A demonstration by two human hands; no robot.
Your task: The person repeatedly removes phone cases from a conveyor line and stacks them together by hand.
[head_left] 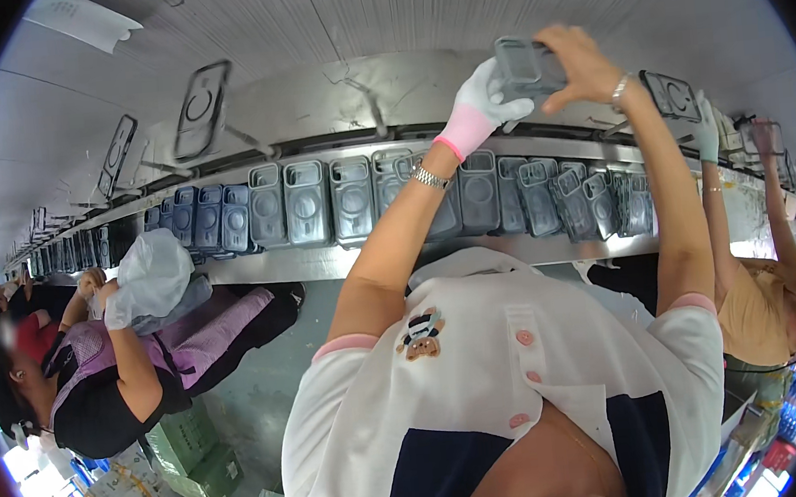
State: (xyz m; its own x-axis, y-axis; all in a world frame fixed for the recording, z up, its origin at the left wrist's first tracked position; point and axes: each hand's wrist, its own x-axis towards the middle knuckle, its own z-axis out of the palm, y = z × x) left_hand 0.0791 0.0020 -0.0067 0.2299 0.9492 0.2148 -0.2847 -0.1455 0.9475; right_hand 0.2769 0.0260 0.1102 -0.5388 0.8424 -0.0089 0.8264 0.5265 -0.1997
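A clear, grey-tinted phone case [518,60] is raised above the far side of the bench, between my two hands. My left hand [485,108], in a white glove with a pink cuff, closes on its left edge, thumb out below it. My bare right hand [583,67] curves round the case's right side, fingers on top and thumb underneath. Below my arms stand rows of stacked phone cases [353,200], with more stacks [539,200] to the right. One dark-rimmed case [201,109] hangs on a rack arm at the left, and another [670,95] is at the right.
A metal rail with rack arms [366,104] runs behind the stacks. On the left, a co-worker [115,368] holds a translucent plastic bag [155,268]. Another person [762,302] reaches toward the line on the right. Green boxes [194,456] sit on the floor.
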